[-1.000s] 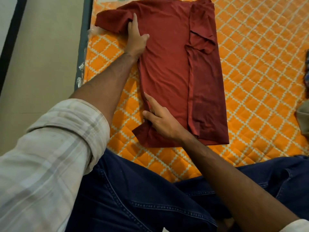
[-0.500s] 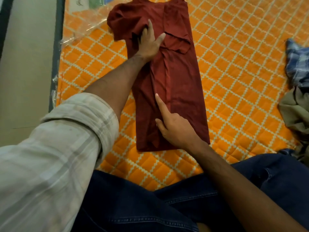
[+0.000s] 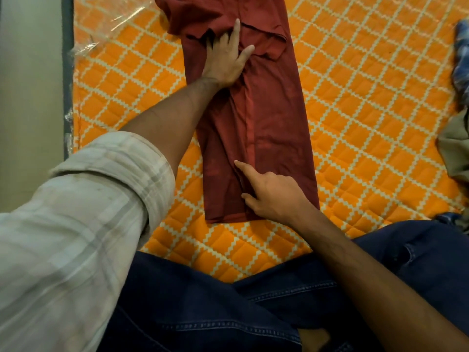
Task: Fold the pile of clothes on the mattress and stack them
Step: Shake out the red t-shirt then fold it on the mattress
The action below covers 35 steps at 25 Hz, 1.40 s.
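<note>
A dark red T-shirt (image 3: 274,118) lies on the orange quilted mattress (image 3: 368,110), folded lengthwise into a long narrow strip with both sides turned in. My left hand (image 3: 225,59) presses flat on its upper part, fingers spread, beside the left sleeve, which is bunched at the top left. Near the bottom hem my right hand (image 3: 271,194) rests on the folded-in left side, index finger pointing up along the fold line. Neither hand grips the cloth.
More clothes lie at the right edge: a blue checked garment (image 3: 462,59) and a grey-green one (image 3: 454,153). Clear plastic wrap (image 3: 101,34) covers the mattress's left rim, with the floor (image 3: 30,85) beyond. My legs in blue jeans (image 3: 228,301) fill the foreground.
The shirt's left side has been folded in over the middle, narrowing the shirt. My left hand moved right onto the chest area; my right hand followed the fold inward.
</note>
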### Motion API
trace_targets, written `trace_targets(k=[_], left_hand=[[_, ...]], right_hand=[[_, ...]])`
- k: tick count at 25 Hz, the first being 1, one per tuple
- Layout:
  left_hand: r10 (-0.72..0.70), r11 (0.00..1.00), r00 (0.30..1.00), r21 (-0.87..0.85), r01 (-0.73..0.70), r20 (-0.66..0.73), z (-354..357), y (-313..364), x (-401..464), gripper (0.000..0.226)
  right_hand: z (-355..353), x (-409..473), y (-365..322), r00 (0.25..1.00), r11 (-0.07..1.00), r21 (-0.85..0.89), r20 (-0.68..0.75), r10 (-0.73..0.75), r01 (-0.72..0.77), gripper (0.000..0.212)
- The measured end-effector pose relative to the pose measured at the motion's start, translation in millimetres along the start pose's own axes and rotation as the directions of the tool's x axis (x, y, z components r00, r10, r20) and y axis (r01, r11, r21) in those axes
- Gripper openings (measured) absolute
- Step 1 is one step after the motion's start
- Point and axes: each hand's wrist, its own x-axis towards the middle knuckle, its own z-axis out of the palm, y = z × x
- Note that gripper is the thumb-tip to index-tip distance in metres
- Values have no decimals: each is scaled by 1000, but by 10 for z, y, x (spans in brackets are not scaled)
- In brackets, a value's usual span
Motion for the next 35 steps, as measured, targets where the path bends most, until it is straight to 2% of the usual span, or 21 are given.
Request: trace_targets(k=[3,5,7,9,10,11,13,15,18,23,25,29,33,35], left_hand=[[67,992,998,-104,-68,-7,-92,-129,-231,72],[117,974,993,-196,-117,-13,-173,-216,-527,70],[202,967,978,-149,-208,-59,-292,-269,-944,63],[313,949,946,-20,-315,-80,-500,-245,-1440,48],[357,934,934,29,-356,-18,-611,-198,-1706,40],[377,922,919,47,-384,114,-711,-137,-1981,34],[332,904,826,97,-417,456,-823,-13,-2442,33],[233,869,744,210,-448,626,-856,120,-2783,43],[171,814,753,339,-471,635,-816,313,-3058,52],[192,738,794,449,-504,576,-794,337,-3220,26],[213,707,795,472,-527,568,-804,342,-3254,17],[256,633,750,481,-607,609,-778,455,-3338,21],[161,680,703,438,-588,693,-700,508,-3382,24],[131,770,699,372,-518,703,-727,497,-3319,29]], right_hand=[[18,-137,78,994,999,27,-98,44,-42,61],[44,-231,98,991,997,21,-110,76,-74,59],[79,-310,56,986,998,-9,-152,63,-65,61],[113,-342,4,975,1000,-29,-222,0,-7,65],[131,-337,-16,970,997,-62,-236,-53,39,66],[160,-328,-27,967,989,-116,-229,-112,87,65],[209,-302,-17,960,961,-229,-193,-202,156,60],[243,-306,8,964,957,-236,-165,-210,168,54],[235,-341,36,970,980,-124,-171,-174,154,45],[199,-387,42,949,975,-61,-221,-224,216,22],[187,-408,61,940,969,-64,-233,-248,240,23],[129,-447,51,941,960,-136,-206,-270,245,30],[146,-497,69,954,956,-169,-139,-265,241,27],[157,-491,79,956,956,-129,-95,-277,264,19]])
